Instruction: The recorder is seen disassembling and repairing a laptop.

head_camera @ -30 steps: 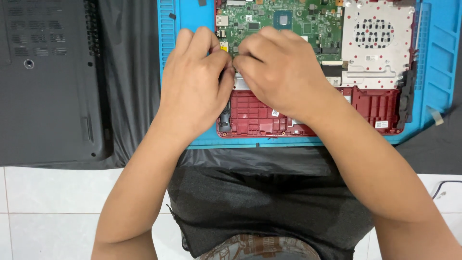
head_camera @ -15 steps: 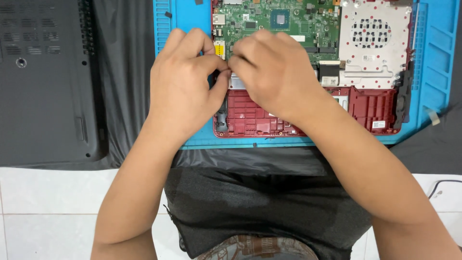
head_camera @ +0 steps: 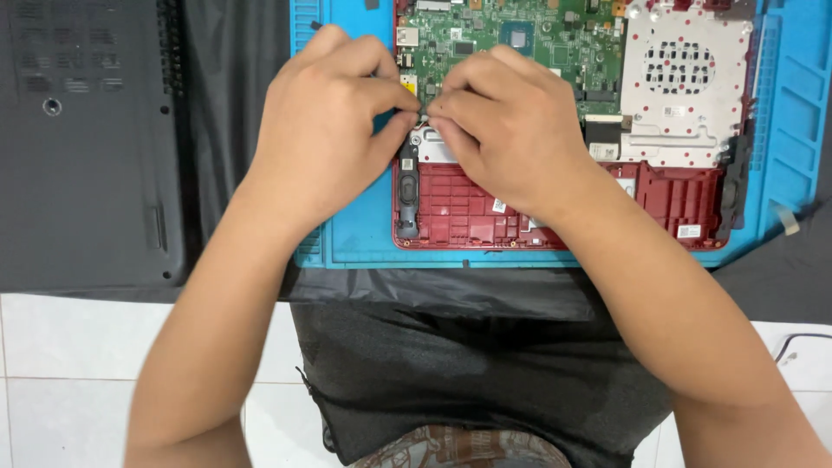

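A dark laptop cover point(head_camera: 82, 143) lies far left on black cloth point(head_camera: 225, 130). The left hand point(head_camera: 325, 130) and right hand point(head_camera: 511, 130) meet fingertip to fingertip, pinched together on something too small to tell, over the green circuit board point(head_camera: 520, 43) of the opened red laptop point(head_camera: 676, 204) on a blue mat point(head_camera: 793, 104).

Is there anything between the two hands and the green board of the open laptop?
Nothing visible does. The left hand and right hand meet fingertip to fingertip at the lower left edge of the green board, right on it. What they pinch is hidden by the fingers.
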